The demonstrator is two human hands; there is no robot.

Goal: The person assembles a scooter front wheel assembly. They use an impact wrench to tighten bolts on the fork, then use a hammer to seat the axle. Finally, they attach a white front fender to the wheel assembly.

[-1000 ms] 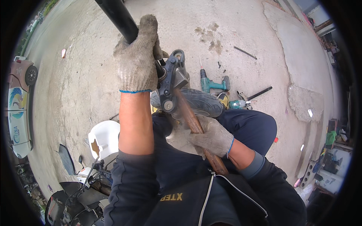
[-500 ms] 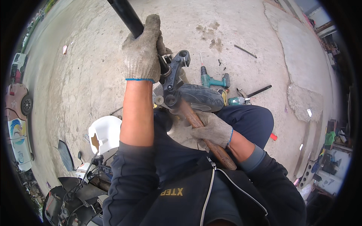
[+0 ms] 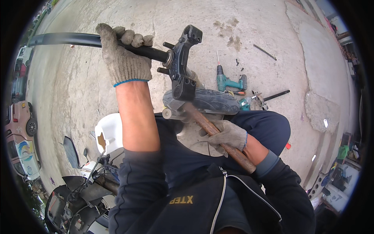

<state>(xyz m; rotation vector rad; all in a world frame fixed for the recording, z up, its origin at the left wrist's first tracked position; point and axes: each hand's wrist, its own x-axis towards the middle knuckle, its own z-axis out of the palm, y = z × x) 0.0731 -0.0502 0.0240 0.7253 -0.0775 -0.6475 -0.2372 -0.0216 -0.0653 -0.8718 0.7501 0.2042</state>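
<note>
My left hand (image 3: 127, 62), in a worn knit glove with a blue cuff, is closed around a long, bent black tube (image 3: 80, 39) that points left. The tube's right end joins a black metal fork clamp (image 3: 180, 58) with two short studs sticking out leftward. My right hand (image 3: 229, 135), gloved too, grips the wooden handle of a hammer (image 3: 239, 158) below the clamp. The grey hammer head is by the clamp's lower end; whether they touch I cannot tell. Behind them lies a black tire (image 3: 212, 102), and a metal tube partly shows behind the clamp.
On the concrete at right lie a teal cordless drill (image 3: 230, 82), a second teal tool (image 3: 244, 103), a black rod (image 3: 265, 52) and small bolts. A white plastic piece (image 3: 109, 130) and a partly dismantled motorbike (image 3: 78, 202) stand at left. Parked vehicles (image 3: 24, 136) line the far left.
The black tube has swung from pointing up to pointing left, and the clamp has turned with it. My left hand has shifted left. The hammer stays near the clamp's lower end.
</note>
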